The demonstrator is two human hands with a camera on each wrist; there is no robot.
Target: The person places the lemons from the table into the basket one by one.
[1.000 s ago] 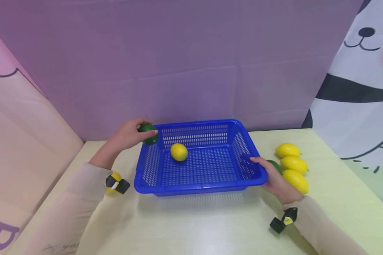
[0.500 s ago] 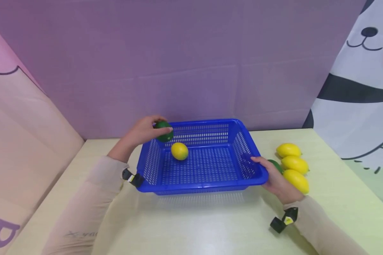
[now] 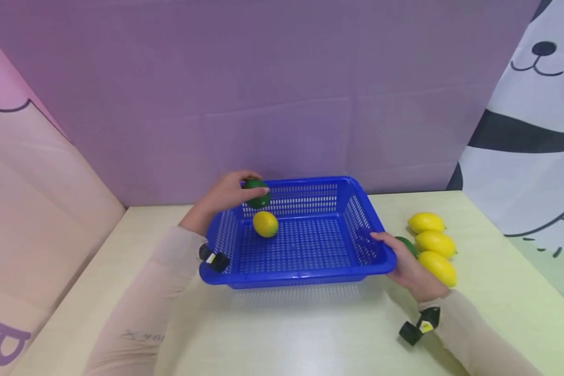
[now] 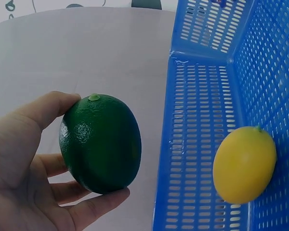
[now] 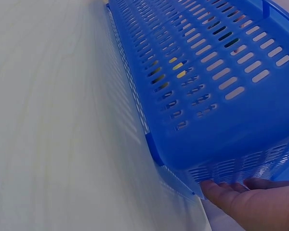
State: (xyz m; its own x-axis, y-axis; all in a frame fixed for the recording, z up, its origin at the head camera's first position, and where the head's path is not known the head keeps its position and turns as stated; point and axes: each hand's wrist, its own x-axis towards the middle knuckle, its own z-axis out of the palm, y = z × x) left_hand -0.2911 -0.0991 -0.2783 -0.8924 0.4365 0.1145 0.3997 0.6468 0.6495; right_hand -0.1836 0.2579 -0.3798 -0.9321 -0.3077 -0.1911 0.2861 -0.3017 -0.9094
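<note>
My left hand (image 3: 232, 192) grips a dark green lime (image 4: 102, 144) between thumb and fingers, over the back left part of a blue plastic basket (image 3: 293, 275). One yellow lemon (image 3: 265, 224) lies on the basket floor just below the lime, near the left wall. In the head view, my right hand (image 3: 406, 265) holds the basket's right side, thumb over the rim; in the right wrist view its fingers (image 5: 221, 195) reach under the rim from outside. Whether the basket's base lies flat on the table cannot be told.
To the right of the basket, three lemons (image 3: 435, 244) sit in a row on the pale table (image 3: 282, 334). A green fruit (image 3: 406, 244) beside them is partly hidden by my right hand. A purple cloth wall (image 3: 282, 99) stands close behind the basket.
My left hand has carried the lime to the right, from the basket's left rim to above its inside. The right hand keeps its hold, and the basket has hardly moved.
</note>
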